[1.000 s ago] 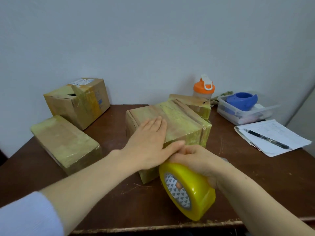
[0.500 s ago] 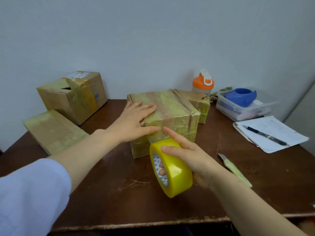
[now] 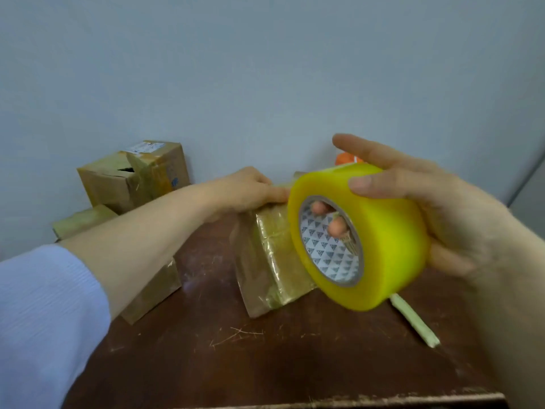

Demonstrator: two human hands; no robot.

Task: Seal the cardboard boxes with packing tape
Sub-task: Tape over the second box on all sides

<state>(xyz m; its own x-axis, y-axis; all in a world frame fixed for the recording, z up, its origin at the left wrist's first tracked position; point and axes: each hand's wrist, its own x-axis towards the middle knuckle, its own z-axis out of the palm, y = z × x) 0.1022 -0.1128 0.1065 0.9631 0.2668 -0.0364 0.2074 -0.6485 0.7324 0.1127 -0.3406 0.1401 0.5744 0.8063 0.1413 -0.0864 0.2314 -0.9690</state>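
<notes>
My right hand (image 3: 436, 214) holds a yellow roll of packing tape (image 3: 380, 231) raised close to the camera, thumb on the outer face and two fingers showing through the core. Behind it a tape-covered cardboard box (image 3: 265, 261) stands on the brown table (image 3: 295, 355). My left hand (image 3: 244, 190) rests on top of that box, its fingertips hidden behind the roll. A flat taped box (image 3: 147, 290) lies at the left under my forearm. An opened cardboard box (image 3: 135, 172) stands at the back left.
A pale green knife handle (image 3: 415, 323) lies on the table at the right, below the roll. An orange bottle cap (image 3: 345, 158) peeks out behind my right hand. The wall is close behind, and the table's front edge (image 3: 324, 401) runs along the bottom.
My right hand has lifted the tape roll up off the box's front and towards the camera. The view has dropped lower and closer. My left hand stays on the box top.
</notes>
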